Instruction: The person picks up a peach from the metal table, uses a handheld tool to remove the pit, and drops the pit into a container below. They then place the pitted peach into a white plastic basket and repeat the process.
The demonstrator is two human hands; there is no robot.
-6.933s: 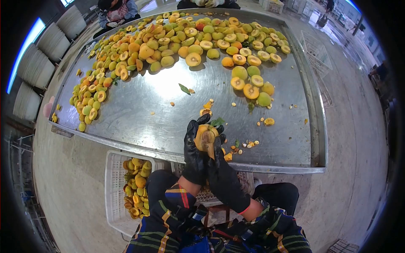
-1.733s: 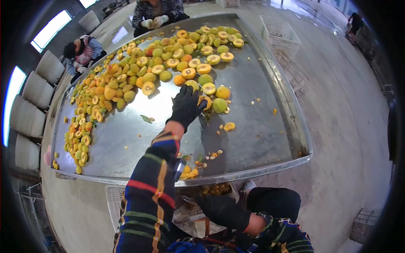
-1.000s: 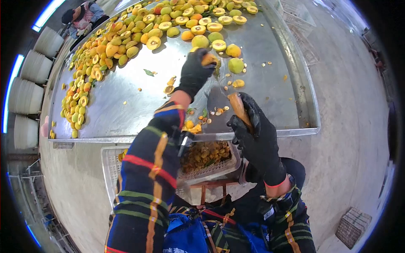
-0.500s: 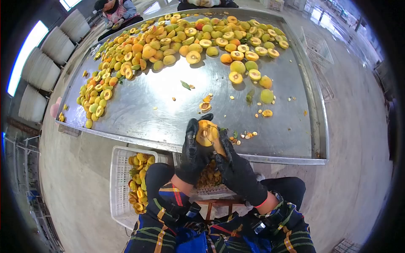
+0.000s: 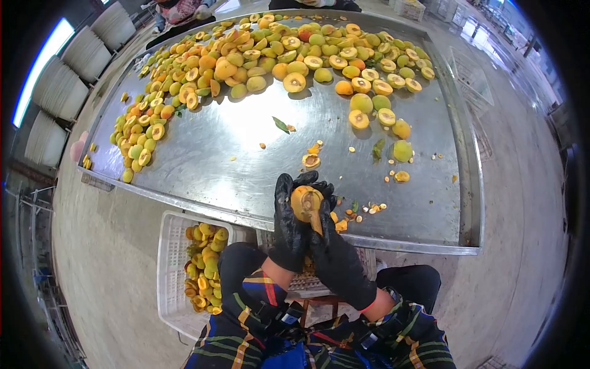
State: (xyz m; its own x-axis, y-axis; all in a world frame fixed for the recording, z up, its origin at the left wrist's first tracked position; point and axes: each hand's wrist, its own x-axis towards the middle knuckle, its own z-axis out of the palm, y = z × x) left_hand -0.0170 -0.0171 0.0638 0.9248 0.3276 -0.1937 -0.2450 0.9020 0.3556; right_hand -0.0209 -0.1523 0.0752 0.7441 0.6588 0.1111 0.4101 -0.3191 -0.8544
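Observation:
Black gloves cover both my hands, which meet above the near edge of the metal table. My left hand (image 5: pixel 286 215) is closed around a halved yellow peach (image 5: pixel 300 198). My right hand (image 5: pixel 332 243) grips a pitting tool with a wooden handle (image 5: pixel 316 222); its head lies against the cut face, and its exact shape is hard to make out. Just right of my hands are orange flesh scraps (image 5: pixel 340 226) and several small pale pit pieces (image 5: pixel 373 209). Another cut peach piece (image 5: pixel 311 160) rests on the table beyond my fingers.
Many whole and halved peaches (image 5: pixel 258 61) spread over the far and left parts of the metal table (image 5: pixel 203 166). Below its near edge stands a white crate (image 5: pixel 169 270) of peach halves, with another crate (image 5: pixel 369 261) under my hands. Other people (image 5: pixel 178 15) sit at the far side.
The view has shifted slightly. My right fingers have come up around the peach half, and the tool has turned steeper against it. Orange scraps now show on the table beside my right hand.

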